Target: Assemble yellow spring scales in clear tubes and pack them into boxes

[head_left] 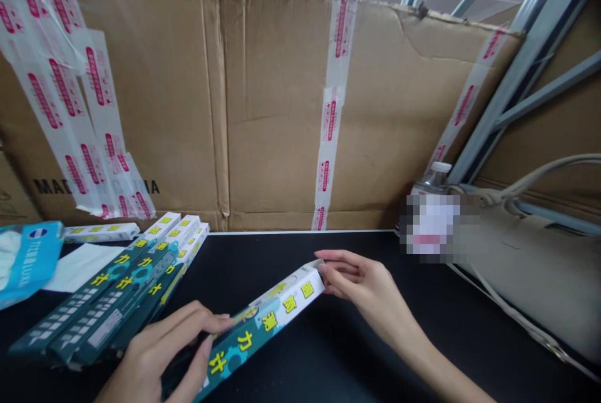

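A long narrow teal-and-white box (263, 323) with yellow characters lies slanted just above the black table (357, 353). My left hand (164, 353) grips its near teal end from above. My right hand (361, 287) pinches the far white end, where the end flap looks slightly raised. To the left lies a stack of three matching boxes (117, 293), side by side and pointing the same way.
A big taped cardboard wall (263, 109) stands behind the table. A blue packet (28, 259), a white sheet (77, 265) and another small box (101, 231) sit far left. A bottle (434, 181) with a blurred label, cables and a metal frame (516, 52) are at right.
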The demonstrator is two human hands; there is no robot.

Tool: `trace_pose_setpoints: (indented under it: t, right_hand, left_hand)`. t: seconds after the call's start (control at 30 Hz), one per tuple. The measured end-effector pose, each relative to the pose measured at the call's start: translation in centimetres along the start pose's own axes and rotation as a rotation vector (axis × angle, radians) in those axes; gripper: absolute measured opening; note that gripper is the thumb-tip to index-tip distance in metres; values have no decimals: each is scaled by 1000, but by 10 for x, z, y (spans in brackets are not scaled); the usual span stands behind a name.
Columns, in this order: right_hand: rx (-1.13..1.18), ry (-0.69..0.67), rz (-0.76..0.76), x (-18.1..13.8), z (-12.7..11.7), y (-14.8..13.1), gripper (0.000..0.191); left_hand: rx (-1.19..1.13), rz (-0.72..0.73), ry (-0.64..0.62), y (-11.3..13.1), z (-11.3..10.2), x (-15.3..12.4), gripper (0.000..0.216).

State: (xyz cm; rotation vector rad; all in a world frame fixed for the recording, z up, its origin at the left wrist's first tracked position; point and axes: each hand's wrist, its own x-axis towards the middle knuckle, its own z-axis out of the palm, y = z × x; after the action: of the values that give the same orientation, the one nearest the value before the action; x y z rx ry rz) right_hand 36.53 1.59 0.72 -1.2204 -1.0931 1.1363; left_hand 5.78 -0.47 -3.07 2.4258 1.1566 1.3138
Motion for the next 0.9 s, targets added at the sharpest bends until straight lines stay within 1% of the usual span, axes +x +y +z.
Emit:
trace_pose_setpoints:
  t: [0.1, 0.17, 0.37, 0.63, 0.77, 0.9]
  right_hand:
    - [3, -29, -4, -3, 2, -3, 60]
    - [3, -51, 1, -4, 3, -4, 62]
    - [10, -92, 5, -4, 6, -3, 58]
    - [52, -59, -18, -4, 2, -3, 52]
    - [71, -64, -9, -4, 1, -7, 53]
    - [73, -65, -6, -3, 0, -9, 54]
  left_hand:
    - [-11, -46, -15, 4, -2, 5, 19]
    - [-10, -62, -11, 6, -3, 7, 18]
    - [-55, -86, -27, 8, -4, 11, 18]
    - [-150, -134, -8, 8, -3, 9, 18]
    - [-196, -162, -26, 8, -3, 9, 19]
    - [-207, -158, -12, 9, -4, 11, 19]
